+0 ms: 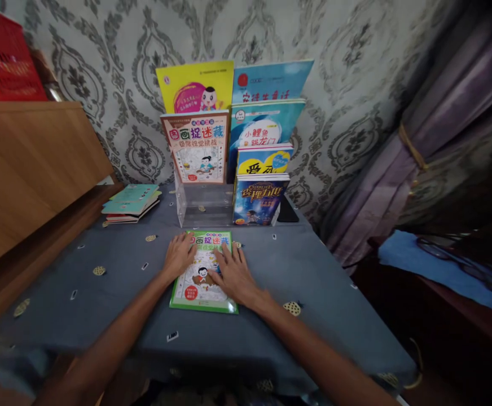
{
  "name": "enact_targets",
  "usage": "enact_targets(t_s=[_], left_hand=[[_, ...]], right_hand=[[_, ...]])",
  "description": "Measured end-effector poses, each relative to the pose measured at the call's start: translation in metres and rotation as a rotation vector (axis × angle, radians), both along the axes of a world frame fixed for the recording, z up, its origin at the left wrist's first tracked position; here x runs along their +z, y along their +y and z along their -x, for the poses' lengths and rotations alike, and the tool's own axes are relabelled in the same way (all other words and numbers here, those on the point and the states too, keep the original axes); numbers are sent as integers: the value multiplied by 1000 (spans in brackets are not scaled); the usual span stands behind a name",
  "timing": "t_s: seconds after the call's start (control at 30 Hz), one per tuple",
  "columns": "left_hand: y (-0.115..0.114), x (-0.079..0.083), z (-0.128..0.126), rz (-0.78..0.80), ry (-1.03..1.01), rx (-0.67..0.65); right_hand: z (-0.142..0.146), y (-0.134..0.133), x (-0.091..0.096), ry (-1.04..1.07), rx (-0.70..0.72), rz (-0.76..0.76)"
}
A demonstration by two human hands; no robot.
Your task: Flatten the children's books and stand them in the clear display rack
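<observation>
A green-bordered picture book [203, 293] lies flat on the cloth-covered table in front of me. My left hand [180, 255] rests on its upper left edge, fingers stretched out. Across its right side lies my right hand [235, 275], with the fingers spread on the cover. Behind the book stands a clear acrylic book rack [206, 214]. In its left column are a brown-bordered picture book [197, 149] and, farther back, a yellow book [195, 79]. The right column holds a dark blue book [258, 203], a yellow-and-blue book [263, 160] and teal books [267, 121].
A stack of books [131, 200] sits at the table's back left, near a wooden cabinet [34, 169]. A black flat object [288, 211] lies right of the rack. The patterned wall [347, 124] stands behind, and a tied curtain [381, 169] hangs at the right.
</observation>
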State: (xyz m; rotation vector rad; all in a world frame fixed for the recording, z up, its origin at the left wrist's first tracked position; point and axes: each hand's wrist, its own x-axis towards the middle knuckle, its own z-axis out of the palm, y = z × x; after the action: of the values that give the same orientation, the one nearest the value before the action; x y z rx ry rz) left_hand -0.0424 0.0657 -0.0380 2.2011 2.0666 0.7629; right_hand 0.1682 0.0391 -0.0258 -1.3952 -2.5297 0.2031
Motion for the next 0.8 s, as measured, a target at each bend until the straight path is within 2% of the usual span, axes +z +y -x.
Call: enact_targets(t_s=[0.1,0.23,0.43,0.5,0.63,0.8], left_hand=[[8,-6,8,-43,-283,-24],[15,-10,17,-43,-727,62],[14,-3,21,27,-1064,217],[12,-1,17,101,-1214,242],[8,3,1,330,-1515,93],[1,14,-9,236,-1640,-28]], right_hand=[[2,-1,-2,38,0,-8],[1,2,-8,66,-11,-25],[-2,6,-20,107,0,-46],[-3,7,-23,125,7,-53],[-4,10,-26,172,30,-34],[-6,15,-34,432,-1,-20]])
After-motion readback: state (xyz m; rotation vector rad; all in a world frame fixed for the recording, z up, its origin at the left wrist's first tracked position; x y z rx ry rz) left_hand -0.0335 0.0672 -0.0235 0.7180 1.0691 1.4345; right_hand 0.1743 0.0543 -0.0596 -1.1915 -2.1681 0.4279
